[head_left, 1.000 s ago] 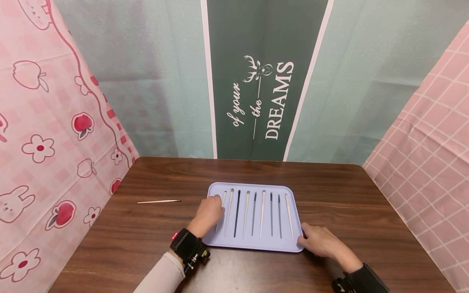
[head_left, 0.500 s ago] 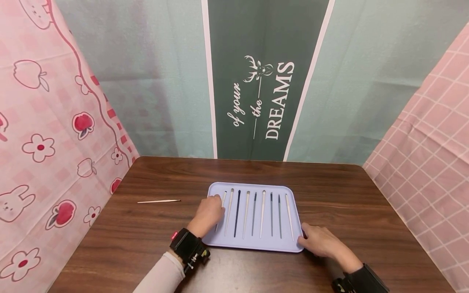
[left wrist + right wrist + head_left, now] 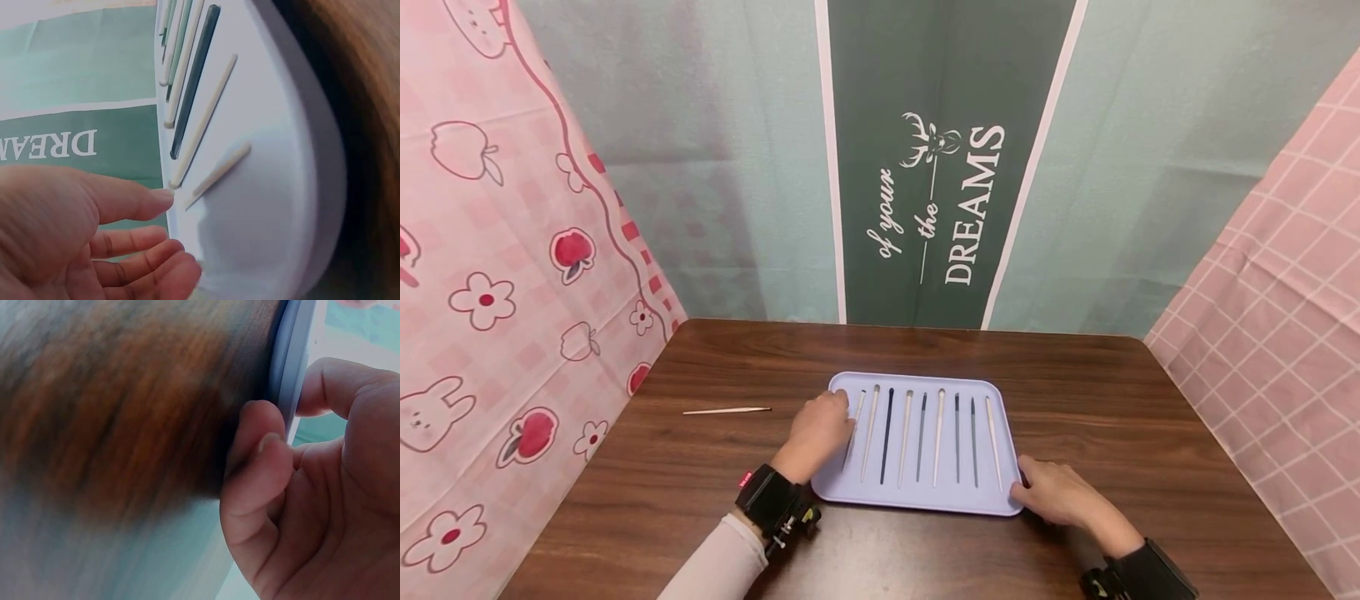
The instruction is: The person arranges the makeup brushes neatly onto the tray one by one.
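Note:
A lavender tray (image 3: 955,501) lies on the table, with a row of several slim makeup brushes laid side by side; one dark navy brush (image 3: 887,435) stands out among pale and grey ones. My left hand (image 3: 817,429) is over the tray's left edge, beside the leftmost brush (image 3: 219,177), which lies slightly slanted. In the left wrist view its thumb and fingers are apart and hold nothing. At the tray's near right corner, my right hand (image 3: 1060,496) pinches the rim (image 3: 292,365) between thumb and curled fingers.
Left of the tray, a single pale brush (image 3: 727,410) lies crosswise on the dark wooden table (image 3: 1097,400). A green curtain (image 3: 730,208) hangs behind the table's far edge. Pink patterned cloths (image 3: 512,325) hang at both sides.
My left hand has shifted slightly up and left from the leftmost brush, showing more of it. The right hand stays at the tray's corner.

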`<state>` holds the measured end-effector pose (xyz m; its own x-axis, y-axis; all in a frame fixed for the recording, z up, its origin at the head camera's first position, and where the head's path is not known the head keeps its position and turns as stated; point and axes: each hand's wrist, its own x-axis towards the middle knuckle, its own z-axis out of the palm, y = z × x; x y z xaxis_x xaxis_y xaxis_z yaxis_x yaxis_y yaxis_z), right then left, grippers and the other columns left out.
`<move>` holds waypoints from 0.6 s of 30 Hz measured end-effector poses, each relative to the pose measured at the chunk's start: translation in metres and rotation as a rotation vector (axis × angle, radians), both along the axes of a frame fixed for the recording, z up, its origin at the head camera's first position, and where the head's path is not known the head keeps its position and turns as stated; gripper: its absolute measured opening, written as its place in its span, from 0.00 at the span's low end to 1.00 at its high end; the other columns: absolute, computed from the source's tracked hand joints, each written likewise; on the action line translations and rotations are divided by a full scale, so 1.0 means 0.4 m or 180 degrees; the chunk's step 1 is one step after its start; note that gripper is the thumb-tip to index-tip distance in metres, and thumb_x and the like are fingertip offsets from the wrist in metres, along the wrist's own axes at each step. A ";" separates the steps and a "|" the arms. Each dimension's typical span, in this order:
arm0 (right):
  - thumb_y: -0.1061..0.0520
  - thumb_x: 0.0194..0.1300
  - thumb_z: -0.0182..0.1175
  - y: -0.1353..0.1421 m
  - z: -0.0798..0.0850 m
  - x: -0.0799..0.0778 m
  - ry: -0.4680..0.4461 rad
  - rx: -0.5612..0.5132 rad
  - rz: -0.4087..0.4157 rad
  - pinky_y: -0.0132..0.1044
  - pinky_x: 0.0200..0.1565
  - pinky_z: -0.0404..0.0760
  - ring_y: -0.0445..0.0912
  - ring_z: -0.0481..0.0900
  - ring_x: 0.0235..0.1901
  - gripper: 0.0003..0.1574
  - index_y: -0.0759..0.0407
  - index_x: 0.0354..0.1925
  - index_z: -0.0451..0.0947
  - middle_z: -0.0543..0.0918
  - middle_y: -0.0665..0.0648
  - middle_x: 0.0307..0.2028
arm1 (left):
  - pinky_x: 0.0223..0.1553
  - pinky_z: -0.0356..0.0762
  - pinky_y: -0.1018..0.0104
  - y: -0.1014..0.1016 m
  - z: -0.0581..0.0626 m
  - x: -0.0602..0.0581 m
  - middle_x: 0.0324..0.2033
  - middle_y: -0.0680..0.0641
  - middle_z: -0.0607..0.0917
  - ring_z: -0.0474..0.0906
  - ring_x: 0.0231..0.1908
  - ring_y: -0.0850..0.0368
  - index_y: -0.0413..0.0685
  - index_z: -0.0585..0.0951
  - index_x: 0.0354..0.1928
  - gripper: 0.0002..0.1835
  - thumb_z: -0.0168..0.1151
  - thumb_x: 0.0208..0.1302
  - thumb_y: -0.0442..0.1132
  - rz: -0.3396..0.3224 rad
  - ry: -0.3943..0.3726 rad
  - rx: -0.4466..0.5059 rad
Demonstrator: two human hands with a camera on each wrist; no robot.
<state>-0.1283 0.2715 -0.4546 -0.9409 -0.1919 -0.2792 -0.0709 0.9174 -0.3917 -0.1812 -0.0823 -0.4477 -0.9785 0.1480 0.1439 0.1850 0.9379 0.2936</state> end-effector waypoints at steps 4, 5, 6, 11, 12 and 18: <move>0.53 0.61 0.61 0.000 0.000 0.000 -0.0014 -0.0003 -0.0015 0.37 0.19 0.69 0.45 0.73 0.15 0.11 0.55 0.31 0.67 0.73 0.51 0.19 | 0.37 0.80 0.50 -0.016 0.017 0.008 0.32 0.44 0.81 0.81 0.36 0.46 0.41 0.81 0.37 0.12 0.72 0.60 0.41 0.0068 -0.0138 -0.0070; 0.53 0.61 0.61 0.000 0.000 0.000 -0.0016 -0.0004 -0.0016 0.37 0.19 0.69 0.45 0.73 0.15 0.11 0.55 0.31 0.68 0.73 0.51 0.19 | 0.37 0.80 0.51 -0.020 0.020 0.009 0.33 0.44 0.81 0.81 0.36 0.46 0.41 0.81 0.38 0.13 0.73 0.59 0.41 0.0076 -0.0142 -0.0088; 0.53 0.60 0.61 0.000 0.000 0.000 -0.0014 -0.0006 -0.0019 0.37 0.19 0.69 0.45 0.73 0.15 0.11 0.55 0.31 0.68 0.73 0.51 0.19 | 0.38 0.80 0.51 -0.025 0.024 0.010 0.34 0.44 0.81 0.81 0.37 0.46 0.41 0.82 0.39 0.13 0.73 0.59 0.42 0.0085 -0.0150 -0.0101; 0.53 0.60 0.61 0.000 -0.001 0.000 0.0004 0.0001 -0.0007 0.37 0.19 0.69 0.45 0.73 0.14 0.12 0.54 0.31 0.67 0.73 0.51 0.18 | 0.38 0.79 0.51 -0.057 0.032 0.013 0.34 0.44 0.80 0.78 0.39 0.46 0.42 0.82 0.37 0.13 0.73 0.59 0.43 0.0111 -0.0160 -0.0173; 0.53 0.60 0.61 0.001 -0.002 0.000 0.0012 0.0003 0.0000 0.37 0.19 0.69 0.45 0.73 0.14 0.12 0.54 0.30 0.67 0.73 0.51 0.18 | 0.39 0.79 0.51 -0.066 0.033 0.015 0.33 0.44 0.79 0.78 0.39 0.46 0.42 0.81 0.36 0.12 0.72 0.59 0.43 0.0119 -0.0171 -0.0181; 0.53 0.59 0.61 0.001 -0.005 -0.001 0.0052 -0.0001 0.0030 0.37 0.18 0.69 0.45 0.73 0.14 0.12 0.54 0.30 0.66 0.72 0.51 0.19 | 0.43 0.78 0.50 -0.126 0.036 0.019 0.33 0.43 0.79 0.77 0.40 0.44 0.42 0.81 0.36 0.10 0.71 0.60 0.41 0.0140 -0.0173 -0.0195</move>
<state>-0.1285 0.2718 -0.4567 -0.9435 -0.2008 -0.2636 -0.0859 0.9165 -0.3907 -0.1738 -0.1325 -0.4333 -0.9903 0.1117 0.0825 0.1288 0.9612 0.2440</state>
